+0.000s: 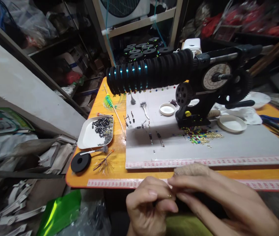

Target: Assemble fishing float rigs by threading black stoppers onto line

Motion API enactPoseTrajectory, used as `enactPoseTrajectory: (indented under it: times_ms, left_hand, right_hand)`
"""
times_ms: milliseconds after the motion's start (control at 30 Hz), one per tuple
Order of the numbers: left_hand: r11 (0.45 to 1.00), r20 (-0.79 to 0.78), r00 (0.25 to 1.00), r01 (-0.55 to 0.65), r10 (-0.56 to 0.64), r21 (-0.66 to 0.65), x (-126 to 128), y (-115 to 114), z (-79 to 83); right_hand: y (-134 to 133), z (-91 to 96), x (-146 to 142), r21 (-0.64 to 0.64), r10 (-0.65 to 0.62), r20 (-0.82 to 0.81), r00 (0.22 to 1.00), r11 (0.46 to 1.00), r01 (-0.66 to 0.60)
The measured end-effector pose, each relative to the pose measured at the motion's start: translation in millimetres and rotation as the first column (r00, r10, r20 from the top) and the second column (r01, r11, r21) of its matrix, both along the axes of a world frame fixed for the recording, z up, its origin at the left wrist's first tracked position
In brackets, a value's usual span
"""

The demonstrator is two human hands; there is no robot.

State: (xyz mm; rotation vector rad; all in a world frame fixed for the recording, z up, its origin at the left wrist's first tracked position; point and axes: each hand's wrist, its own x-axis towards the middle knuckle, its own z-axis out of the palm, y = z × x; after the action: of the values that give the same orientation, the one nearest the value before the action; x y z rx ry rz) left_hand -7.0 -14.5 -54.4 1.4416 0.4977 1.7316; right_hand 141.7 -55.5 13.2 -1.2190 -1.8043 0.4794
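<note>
Hands together low, by the table's near edge.
Left hand [145, 205] curled, fingers pinching a tiny gold-coloured piece [169, 196] near their tips; right hand [210, 190] stretched in from the right, fingertips close to the left's, its own grip impossible to tell. Orange table [118, 165] carries a grey board [139, 155], black spools [169, 72], loose beads [198, 136]; red bags [254, 19] behind. Piece mostly covered, shape unclear; right wrist cut off by frame.
</note>
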Motion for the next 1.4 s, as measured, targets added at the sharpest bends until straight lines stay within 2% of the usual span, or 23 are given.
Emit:
enactPoseTrajectory:
  times_ms: [100, 200, 400, 467, 567, 667, 733, 833, 933, 1033, 1133, 1233, 1333, 1400]
  left_hand:
    - [1.000, -0.007, 1.000, 0.005, -0.005, -0.007, -1, -1, -2.8]
    - [1.000, -0.016, 1.000, 0.023, -0.023, -0.001, -2, -2, -4.8]
    - [0.993, 0.003, 0.995, 0.096, -0.096, -0.072, -4, -4, -6.2]
    - [0.989, -0.059, 0.991, 0.114, -0.120, -0.099, -7, -2, -3.7]
    - [0.996, -0.256, 0.963, 0.074, -0.083, -0.043, -12, 5, 4.7]
    - [0.999, -0.370, 0.929, 0.041, -0.025, 0.034, -17, 14, 16.2]
    - [0.997, -0.425, 0.905, 0.045, -0.017, 0.057, -20, 19, 22.2]
    - [0.995, -0.531, 0.847, 0.068, -0.018, 0.076, -24, 26, 24.5]
    - [0.991, -0.592, 0.806, 0.064, 0.020, 0.121, -28, 28, 22.7]
    - [0.988, -0.617, 0.783, 0.028, 0.072, 0.150, -29, 26, 25.9]
    - [0.996, -0.543, 0.839, 0.072, -0.033, 0.050, -26, 22, 32.8]
    - [0.991, -0.420, 0.900, 0.081, -0.119, -0.107, -24, 17, 34.6]
    - [0.961, -0.321, 0.927, 0.111, -0.192, -0.255, -25, 14, 30.8]
    - [0.951, -0.294, 0.928, 0.146, -0.227, -0.274, -26, 13, 29.1]
  right_hand:
    - [7, 3.2, 0, -0.035, 0.044, 0.000, 0.999, 0.998, -0.044]
    - [10, 4.6, -1, 0.000, 0.071, 0.012, 0.997, 0.997, -0.071]
    - [8, -2.0, -5, 0.097, 0.020, 0.193, 0.981, 0.995, -0.039]
    - [8, -2.2, -7, 0.148, -0.029, 0.213, 0.977, 0.989, -0.002]
    - [9, -2.3, -9, 0.172, -0.085, 0.178, 0.980, 0.984, 0.054]
    - [6, -4.4, -6, 0.084, -0.054, 0.053, 0.997, 0.995, 0.050]
    - [2, -6.2, -3, -0.038, -0.023, -0.069, 0.997, 0.999, 0.020]
    - [-3, -8.2, 2, -0.164, 0.007, -0.214, 0.977, 0.986, -0.043]
    - [-4, -8.2, 4, -0.200, 0.022, -0.246, 0.969, 0.977, -0.073]
    - [-1, -6.4, 3, -0.199, -0.004, -0.204, 0.979, 0.979, -0.037]
    - [4, -5.4, 0, -0.216, -0.052, -0.184, 0.982, 0.976, 0.011]
    - [7, -6.6, -3, -0.295, -0.131, -0.210, 0.969, 0.953, 0.065]
    - [7, -7.7, -3, -0.370, -0.141, -0.245, 0.959, 0.928, 0.042]
    - [6, -7.1, -1, -0.418, -0.119, -0.252, 0.961, 0.908, 0.002]
